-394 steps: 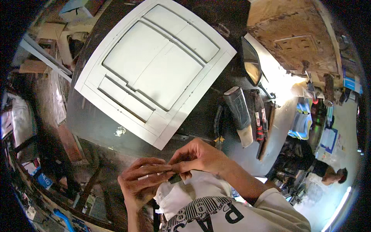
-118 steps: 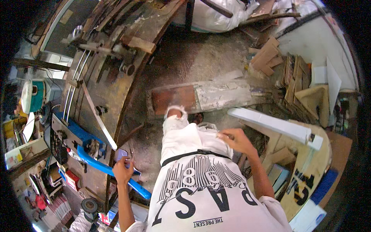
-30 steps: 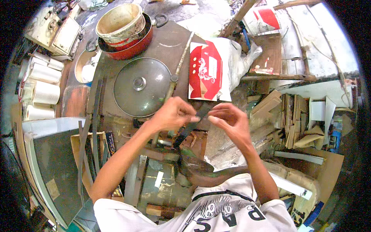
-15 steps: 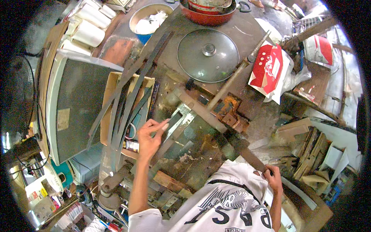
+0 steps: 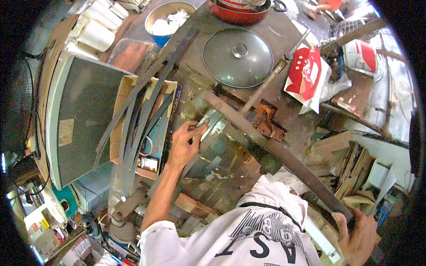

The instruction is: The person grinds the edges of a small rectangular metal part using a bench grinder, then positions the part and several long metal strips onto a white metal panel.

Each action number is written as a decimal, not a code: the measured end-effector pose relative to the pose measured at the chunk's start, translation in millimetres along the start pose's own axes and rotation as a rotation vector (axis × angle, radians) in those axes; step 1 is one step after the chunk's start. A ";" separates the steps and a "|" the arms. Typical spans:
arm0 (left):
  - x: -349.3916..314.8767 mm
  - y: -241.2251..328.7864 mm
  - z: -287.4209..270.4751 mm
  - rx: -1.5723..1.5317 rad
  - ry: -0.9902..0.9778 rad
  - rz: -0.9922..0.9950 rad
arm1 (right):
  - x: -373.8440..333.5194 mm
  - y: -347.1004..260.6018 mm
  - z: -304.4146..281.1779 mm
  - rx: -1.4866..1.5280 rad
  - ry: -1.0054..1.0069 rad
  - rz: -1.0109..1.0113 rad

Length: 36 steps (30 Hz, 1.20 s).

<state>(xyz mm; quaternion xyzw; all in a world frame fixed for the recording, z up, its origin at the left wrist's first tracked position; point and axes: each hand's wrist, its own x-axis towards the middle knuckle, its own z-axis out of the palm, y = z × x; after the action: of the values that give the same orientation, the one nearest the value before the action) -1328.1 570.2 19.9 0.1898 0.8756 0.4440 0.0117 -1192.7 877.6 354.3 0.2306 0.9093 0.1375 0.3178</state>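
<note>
My left hand (image 5: 183,144) reaches to the middle of the bench, thumb and fingers pinched on a short flat grey metal strip (image 5: 214,119). The strip's far end lies by the upper end of a long dark metal lever bar (image 5: 293,162). This bar slants across the bench down to the right. At its lower right end, my right hand (image 5: 358,237) is closed around it, thumb on top. A rusty metal block (image 5: 266,122) sits just beyond the bar. A round pipe (image 5: 266,84) runs from near the bar toward the far right.
A glass pot lid (image 5: 238,57) lies farther back, before a red pan (image 5: 239,15). Long metal strips (image 5: 148,106) lean across a cardboard box (image 5: 116,133) at left. A red and white carton (image 5: 306,73) stands at right. Wood offcuts (image 5: 350,173) are stacked near the bar.
My right hand has moved outward to the right with the bar's end, and looks larger. My left hand has brought the strip up to the bar. The view has shifted slightly.
</note>
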 end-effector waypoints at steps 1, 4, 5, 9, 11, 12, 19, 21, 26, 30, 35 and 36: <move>0.5 -0.2 0.8 -0.004 0.007 -0.002 | 0.6 0.1 -0.8 0.004 -0.008 0.002; 2.3 -1.1 -1.2 0.014 -0.028 0.054 | 3.3 0.4 1.3 0.028 -0.050 0.006; 2.5 -1.0 -1.4 -0.002 -0.054 0.045 | 4.3 1.0 3.2 0.039 -0.067 0.008; 2.9 -1.1 -6.9 -0.009 -0.134 0.013 | 5.5 9.0 16.2 0.101 -0.130 0.030; 3.2 0.0 -6.7 0.003 -0.131 0.032 | 4.6 15.0 27.7 0.136 -0.168 0.047; 3.4 1.1 -5.0 0.012 -0.121 0.049 | 3.6 19.6 35.3 0.155 -0.188 0.058; 2.3 12.9 8.5 0.035 -0.039 0.213 | 60.3 85.7 293.2 0.543 0.082 -0.197; 0.5 8.3 8.8 0.045 -0.035 0.184 | 65.9 77.3 298.3 0.562 0.277 -0.188; -0.4 -2.2 1.1 0.112 -0.017 0.083 | 44.7 48.1 196.8 0.445 0.156 -0.141; 5.6 -11.4 5.3 0.050 -0.051 0.144 | 24.6 49.2 156.0 0.519 0.149 -0.115; -7.7 -9.9 -12.9 -0.061 -0.068 -0.009 | -11.6 27.3 88.1 0.183 0.390 -0.115; -3.7 -8.2 -7.0 -0.037 -0.054 0.014 | -15.7 26.6 81.4 0.094 0.559 -0.187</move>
<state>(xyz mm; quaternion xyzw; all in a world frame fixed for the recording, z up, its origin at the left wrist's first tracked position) -1328.6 559.1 17.1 0.2074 0.8654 0.4547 0.0357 -1120.8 900.9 311.0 0.1135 0.9843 0.1236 0.0554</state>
